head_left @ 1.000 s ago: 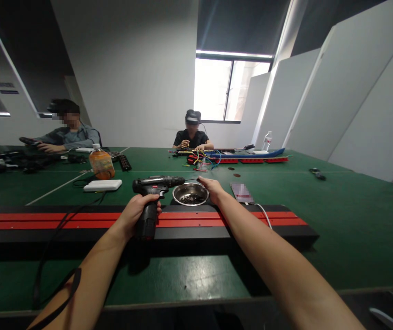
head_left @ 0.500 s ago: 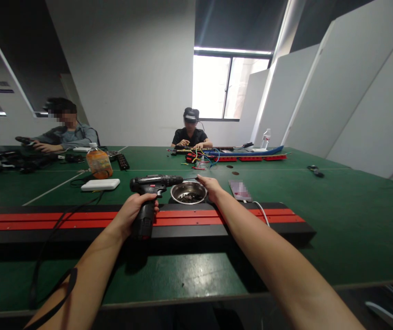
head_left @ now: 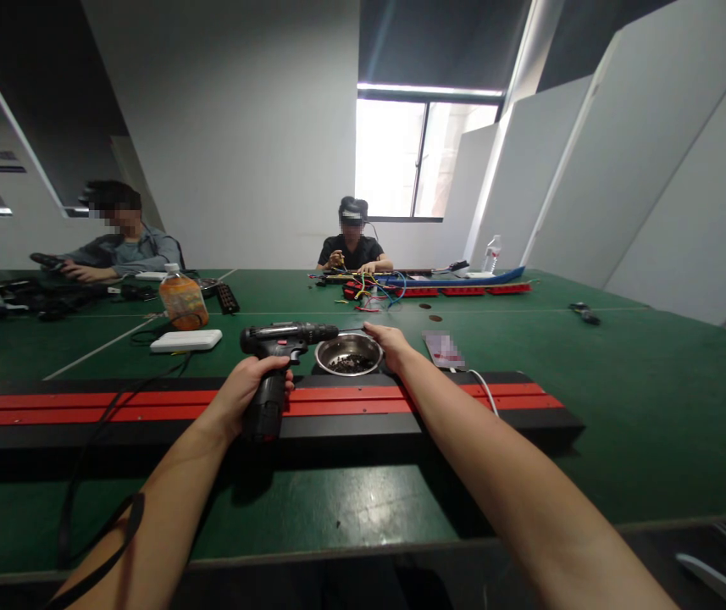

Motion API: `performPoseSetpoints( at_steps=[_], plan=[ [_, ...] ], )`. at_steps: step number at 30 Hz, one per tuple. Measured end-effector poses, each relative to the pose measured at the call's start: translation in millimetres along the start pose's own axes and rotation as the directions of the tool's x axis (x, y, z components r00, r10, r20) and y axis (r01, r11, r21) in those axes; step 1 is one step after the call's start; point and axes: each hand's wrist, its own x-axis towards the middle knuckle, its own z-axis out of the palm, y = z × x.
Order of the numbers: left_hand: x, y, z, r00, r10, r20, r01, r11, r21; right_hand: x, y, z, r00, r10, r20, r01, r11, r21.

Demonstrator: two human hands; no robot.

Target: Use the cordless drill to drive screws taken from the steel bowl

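A black cordless drill (head_left: 270, 360) lies level, pointing right, with my left hand (head_left: 254, 385) closed round its grip. From its chuck a long thin bit (head_left: 351, 329) reaches across to my right hand (head_left: 388, 341), whose thumb and fingers pinch at its tip. Whether a small screw sits between those fingertips is too small to tell. Just below the bit stands a steel bowl (head_left: 348, 354) with small dark screws in the bottom. Beneath my hands runs a long black beam (head_left: 337, 426) with a red grooved strip (head_left: 330, 402) along its top.
A phone (head_left: 442, 348) with a white cable lies right of the bowl. On the left are a white power bank (head_left: 185, 341) and an orange drink bottle (head_left: 183, 298). Across the green table (head_left: 642, 407), two people work near coloured wires (head_left: 375, 291) and a blue strip.
My hands, the drill and the bowl hold nearly the same position. Across the table, the person in black has raised one hand slightly.
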Motion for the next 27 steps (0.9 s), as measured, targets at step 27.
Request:
performPoseSetpoints(
  at_steps=[27],
  plan=[
    [-3.1, -1.5, 1.6, 0.999, 0.04, -0.012, -0.04, 0.998, 0.048, 2.2, -1.6, 0.8, 0.998, 0.048, -0.049, -0.049, 0.999, -0.008]
  ],
)
